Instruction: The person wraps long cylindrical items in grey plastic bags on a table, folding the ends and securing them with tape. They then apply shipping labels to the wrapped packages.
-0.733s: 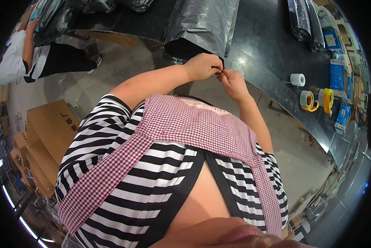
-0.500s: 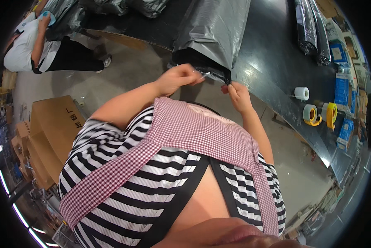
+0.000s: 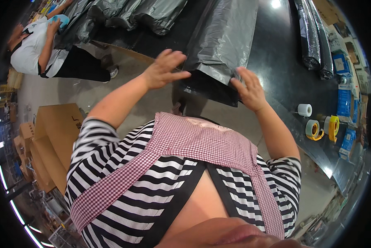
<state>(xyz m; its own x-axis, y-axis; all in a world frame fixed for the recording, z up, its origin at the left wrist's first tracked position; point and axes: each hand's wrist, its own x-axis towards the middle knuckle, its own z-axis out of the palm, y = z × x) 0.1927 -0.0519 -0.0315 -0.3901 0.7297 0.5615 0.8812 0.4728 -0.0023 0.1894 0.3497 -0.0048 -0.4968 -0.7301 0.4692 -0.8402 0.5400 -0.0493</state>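
Observation:
A long grey plastic bag (image 3: 224, 45) lies on the dark table with its near end toward me. That end shows a black inner side (image 3: 210, 89) and hangs over the table's edge. My left hand (image 3: 165, 69) is open with fingers spread, in the air just left of the bag and apart from it. On the other side, my right hand (image 3: 250, 89) is open too, its fingers by the bag's right edge. Whether those fingertips touch the plastic I cannot tell.
Several grey-wrapped bundles (image 3: 160, 18) lie at the far left. Dark plastic-wrapped rolls (image 3: 309, 37), a white roll (image 3: 304, 110) and a yellow tape roll (image 3: 332, 126) are on the right. A co-worker (image 3: 45, 51) stands far left; a cardboard box (image 3: 59, 132) is nearer.
Both hands have let go of the bag's near end and opened. The left moved up and left, the right slightly right along the bag's edge. The flap now hangs down.

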